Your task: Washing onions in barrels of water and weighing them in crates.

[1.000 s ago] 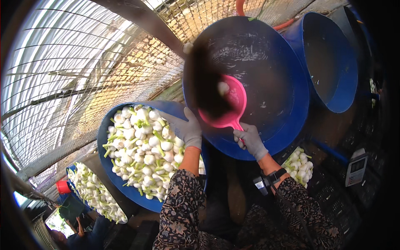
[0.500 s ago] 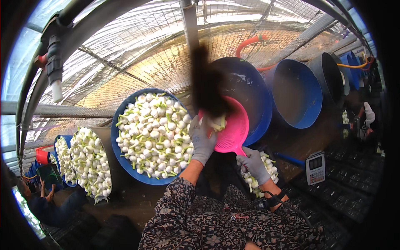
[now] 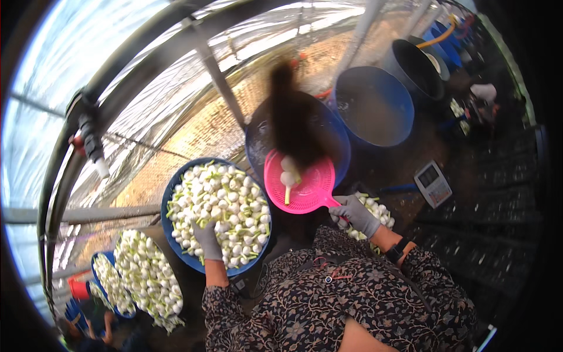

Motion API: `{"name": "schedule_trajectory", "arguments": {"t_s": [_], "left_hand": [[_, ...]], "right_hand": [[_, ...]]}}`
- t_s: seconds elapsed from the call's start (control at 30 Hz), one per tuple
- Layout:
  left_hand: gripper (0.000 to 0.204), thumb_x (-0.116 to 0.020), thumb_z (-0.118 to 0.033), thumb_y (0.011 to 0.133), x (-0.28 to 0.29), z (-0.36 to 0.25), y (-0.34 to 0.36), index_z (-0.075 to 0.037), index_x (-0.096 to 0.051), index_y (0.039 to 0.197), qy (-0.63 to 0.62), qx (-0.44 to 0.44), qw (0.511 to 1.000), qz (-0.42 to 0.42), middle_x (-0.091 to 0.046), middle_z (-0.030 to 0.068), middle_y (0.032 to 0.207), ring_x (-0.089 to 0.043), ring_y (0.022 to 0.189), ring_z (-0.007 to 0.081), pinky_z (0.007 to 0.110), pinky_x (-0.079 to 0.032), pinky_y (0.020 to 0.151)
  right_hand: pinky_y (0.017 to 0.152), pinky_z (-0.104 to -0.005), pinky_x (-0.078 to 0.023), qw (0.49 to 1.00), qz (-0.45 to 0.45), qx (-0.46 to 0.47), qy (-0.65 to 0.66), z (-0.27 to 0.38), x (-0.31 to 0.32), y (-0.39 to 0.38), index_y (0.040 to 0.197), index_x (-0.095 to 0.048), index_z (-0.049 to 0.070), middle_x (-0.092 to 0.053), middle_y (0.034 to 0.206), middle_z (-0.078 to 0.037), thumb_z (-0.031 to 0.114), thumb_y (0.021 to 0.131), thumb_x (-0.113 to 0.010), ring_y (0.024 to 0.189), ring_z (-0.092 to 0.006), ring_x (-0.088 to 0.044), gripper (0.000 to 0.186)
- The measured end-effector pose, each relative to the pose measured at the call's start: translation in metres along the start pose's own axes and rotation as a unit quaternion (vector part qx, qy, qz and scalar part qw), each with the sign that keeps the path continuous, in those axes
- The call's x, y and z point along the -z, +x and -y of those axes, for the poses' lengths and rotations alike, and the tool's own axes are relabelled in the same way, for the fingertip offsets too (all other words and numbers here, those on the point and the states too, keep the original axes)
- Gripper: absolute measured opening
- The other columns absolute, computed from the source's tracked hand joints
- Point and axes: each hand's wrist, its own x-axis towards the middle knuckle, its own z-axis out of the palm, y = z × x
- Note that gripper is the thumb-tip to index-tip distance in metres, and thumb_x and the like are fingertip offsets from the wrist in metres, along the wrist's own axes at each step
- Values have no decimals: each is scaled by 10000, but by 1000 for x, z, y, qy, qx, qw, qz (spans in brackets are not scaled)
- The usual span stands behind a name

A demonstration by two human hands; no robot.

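A view looking down from a person's head inside a greenhouse with a curved, translucent roof. The person wears grey gloves and a dark floral-patterned top.

The right hand (image 3: 359, 215), at centre right, is closed around the handle of a round pink strainer scoop (image 3: 300, 182). The scoop is held up in front of the person, just left of that hand, and carries a couple of small white bulbs (image 3: 287, 176) with green stems. A dark blurred lock of hair (image 3: 291, 126) hangs in front of the scoop's upper part.

The left hand (image 3: 207, 239), lower and to the left, rests with its fingers curled on a heap of white bulbs with green tops that fills a round blue tub (image 3: 176, 249). Whether it grips any bulb cannot be told. The scoop sits just beyond the right rim of this tub, between the two hands and higher than both.

Behind the scoop stands a large blue barrel (image 3: 337, 146) with dark water. A second blue barrel (image 3: 375, 105) stands to its right, and a black barrel (image 3: 417, 71) lies farther back.

On the ground right of the scoop sits a small grey weighing scale (image 3: 433, 183), rectangular, with a pale display panel. A pile of more white bulbs (image 3: 375, 211) lies just under the right hand.

At lower left, further blue tubs (image 3: 102, 281) hold more bulbs, beside a small red bucket (image 3: 77, 287).
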Motion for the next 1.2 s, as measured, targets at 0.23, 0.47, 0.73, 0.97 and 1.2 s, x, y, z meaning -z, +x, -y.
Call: {"name": "schedule_trajectory", "arguments": {"t_s": [0.23,0.47,0.73,0.97,1.2], "left_hand": [[388,-411,-151,873,137,58,79,20,-511,1206,-43,190,975,104,-583,188,1120,-589,1001,317,449,-500,844],[366,-441,-138,837,147,72,102,58,-546,1129,2,219,954,202,-598,180,1080,-598,924,316,439,-496,806],[302,-552,-83,814,88,29,39,95,-566,1057,136,63,971,184,-604,129,1010,-581,854,220,340,-482,752],[315,-563,-52,813,66,20,10,98,-550,1090,253,72,942,209,-603,106,984,-557,859,190,305,-453,764],[243,-555,-66,819,57,8,-39,74,-566,1017,253,16,948,194,-546,23,855,-480,752,131,272,-406,681]], "right_hand": [[347,-212,-335,976,-197,5,89,-52,41,-70,911,-617,19,-541,593,0,204,869,-588,370,-51,-422,192],[346,-228,-312,873,-475,20,112,-150,71,-132,945,-657,66,-504,574,3,173,867,-560,357,-65,-395,164],[562,-412,-464,734,-623,90,-254,-289,134,-109,1048,-615,85,-598,691,-136,156,824,-551,609,-280,-597,243],[638,-465,-478,698,-608,-158,-345,-287,139,-91,1193,-481,159,-660,875,-119,128,801,-491,761,-347,-650,393],[621,-494,-476,721,-619,-80,-300,-310,151,-79,1162,-504,133,-641,797,-173,152,817,-503,685,-374,-632,345]]}}
